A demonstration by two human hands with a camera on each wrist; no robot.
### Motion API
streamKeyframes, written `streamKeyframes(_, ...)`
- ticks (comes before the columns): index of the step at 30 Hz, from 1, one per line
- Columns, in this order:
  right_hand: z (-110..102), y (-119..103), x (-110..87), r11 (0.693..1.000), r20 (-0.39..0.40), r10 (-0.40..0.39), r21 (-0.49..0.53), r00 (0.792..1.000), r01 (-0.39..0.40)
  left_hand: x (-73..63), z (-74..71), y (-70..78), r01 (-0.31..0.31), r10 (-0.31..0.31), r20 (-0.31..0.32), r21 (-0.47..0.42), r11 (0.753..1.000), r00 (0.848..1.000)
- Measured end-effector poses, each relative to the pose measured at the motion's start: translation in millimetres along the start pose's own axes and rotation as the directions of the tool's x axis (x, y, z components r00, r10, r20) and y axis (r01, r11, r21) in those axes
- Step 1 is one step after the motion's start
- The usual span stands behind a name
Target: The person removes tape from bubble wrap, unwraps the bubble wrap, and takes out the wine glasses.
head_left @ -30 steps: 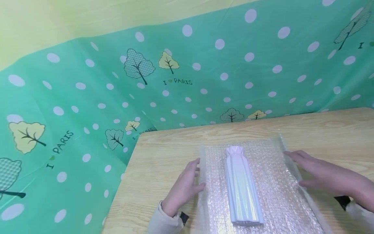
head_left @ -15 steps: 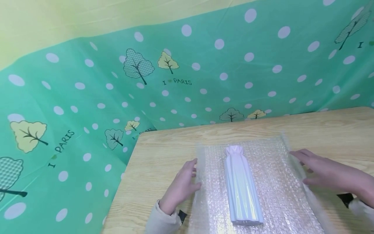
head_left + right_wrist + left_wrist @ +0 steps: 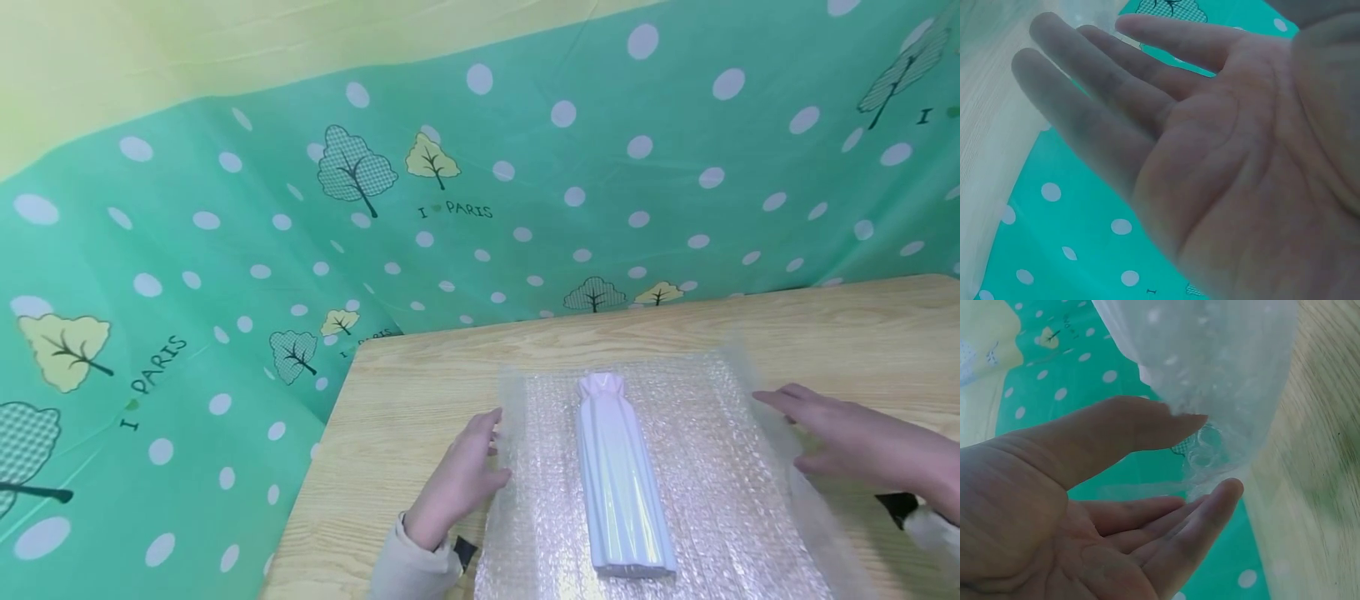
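Observation:
A glossy, pale vase (image 3: 624, 483) with a ruffled neck and lengthwise folds lies on its side on a sheet of bubble wrap (image 3: 720, 467). Its neck points away from me. At the sheet's left edge is my left hand (image 3: 457, 475), thumb and fingers spread apart. The left wrist view shows the edge of the wrap (image 3: 1210, 444) between thumb and fingertips, not pinched. My right hand (image 3: 855, 442) is at the sheet's right edge, fingertips near the raised plastic. Its fingers look nearly straight in the right wrist view, and nothing lies in the palm.
Everything rests on a light wood-grain table (image 3: 405, 400). A green curtain (image 3: 450, 250) with white dots and printed trees hangs behind the table and along its left side. The wrap runs out of the head view at the bottom.
Both hands have moved outward, the left to the left and the right to the right. The wrap's side edges have flattened and spread wider. The vase has stayed in place.

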State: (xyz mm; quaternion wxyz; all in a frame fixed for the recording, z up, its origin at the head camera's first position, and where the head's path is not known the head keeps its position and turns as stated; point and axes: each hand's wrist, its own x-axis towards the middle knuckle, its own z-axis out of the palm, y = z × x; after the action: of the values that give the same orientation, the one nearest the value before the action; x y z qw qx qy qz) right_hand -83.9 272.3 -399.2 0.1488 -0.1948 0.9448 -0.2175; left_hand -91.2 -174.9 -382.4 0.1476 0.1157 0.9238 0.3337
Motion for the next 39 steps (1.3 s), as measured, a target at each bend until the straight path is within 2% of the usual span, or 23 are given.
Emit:
streamKeyframes(12, 0.0, 11.0, -1.0, 1.0, 0.036, 0.004, -0.01, 0.999, -0.004, -2.2, -1.2, -2.6, 0.015, -0.015, -0.012, -0.01, 1.0, 1.0)
streamKeyframes(18, -1.6, 13.3, -2.3, 0.998, 0.017, -0.016, -0.068, 1.0, 0.017, -3.3, -1.0, -2.9, 0.017, -0.015, -0.035, 0.057, 0.998, 0.999)
streamKeyframes(24, -2.3, 16.3, -3.6, 0.999, 0.05, 0.014, -0.043, 0.999, -0.012, -5.7, -3.6, -1.8, 0.015, -0.01, -0.044, 0.098, 0.995, 0.999)
streamKeyframes(28, -4.2, 18.2, -5.2, 0.999, 0.054, 0.024, -0.04, 0.998, -0.022, -7.0, -7.0, -0.9, 0.016, -0.004, -0.069, 0.161, 0.987, 0.998)
streamKeyframes(33, -6.6, 18.2, -8.1, 0.997, 0.007, 0.037, -0.071, 0.999, -0.036, -8.1, -9.8, 0.3, 0.02, -0.002, -0.089, 0.211, 0.977, 0.996)
streamKeyframes(39, -5.5, 15.5, -6.7, 0.995, -0.065, 0.053, -0.084, 0.996, -0.058, -9.9, -12.3, 0.4, 0.027, 0.0, -0.134, 0.198, 0.98, 0.991)
